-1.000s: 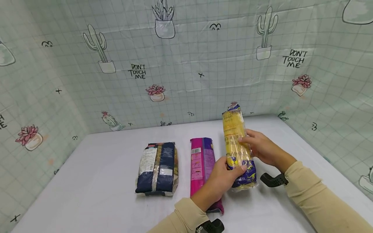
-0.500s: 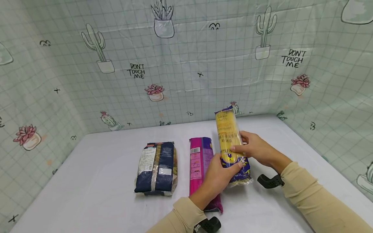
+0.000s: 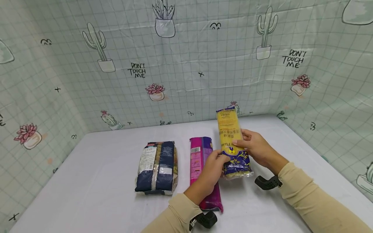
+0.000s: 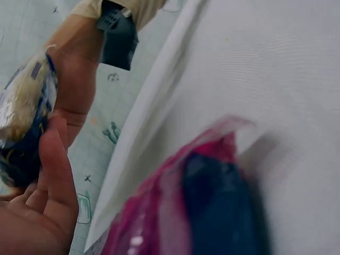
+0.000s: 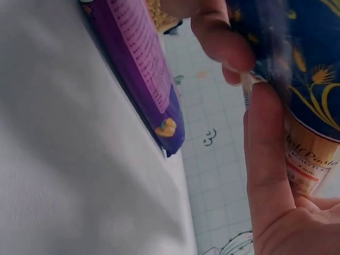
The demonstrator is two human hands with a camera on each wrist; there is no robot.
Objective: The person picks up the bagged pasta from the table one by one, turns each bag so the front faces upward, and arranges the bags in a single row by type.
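A yellow and dark-blue packet of spaghetti (image 3: 228, 127) is held tilted above the table in both hands. My left hand (image 3: 211, 168) grips its lower left edge, thumb on the front. On the opposite edge, my right hand (image 3: 259, 147) grips it about midway up, also with the thumb in front. The right wrist view shows the packet's blue printed side (image 5: 308, 48) between the hands. Just left of it, a pink and purple packet (image 3: 196, 161) lies on the table, partly hidden by the left forearm.
A navy bag with a white label (image 3: 166, 155) lies left of the pink packet. White cloth covers the table (image 3: 102, 181). Behind and at the sides hangs a pale green grid curtain (image 3: 186, 58) with cactus drawings.
The spaghetti packet has moved a little left, and its front now faces me more squarely. My left thumb has shifted towards the packet's left edge. The other two packages have stayed put.
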